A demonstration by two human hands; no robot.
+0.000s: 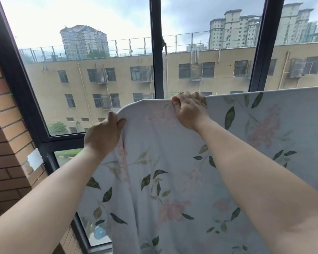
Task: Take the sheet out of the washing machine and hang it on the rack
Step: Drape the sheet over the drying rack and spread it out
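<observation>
The sheet (pixel 154 162) is judged to be soft, limp and thin, with no stiffness of its own. Coming from the washer, it may be damp and heavier than it looks, though dampness cannot be seen. It is likely to slide if pulled unevenly, so it is best taken at the top fold and the side edge, where cloth can be bunched and drawn taut. It is not thought fragile.

It is held in just that way. The left grip (pixel 104 133) is closed on the left edge, with cloth gathered between thumb and curled fingers. The right grip (pixel 190 109) is closed over the top fold, with fingers hooked to the far side.

The sheet is hung in front of the window (pixel 155 70), and its top line is carried from the left grip up and off to the right. The rack is hidden, presumably under the fold. The near side is draped down past the bottom of the view.

The cloth is seen as pale grey-blue, printed with dark green leaves and faint pink flower clusters. A vertical crease is formed below the left grip, while the right part is spread fairly flat
</observation>
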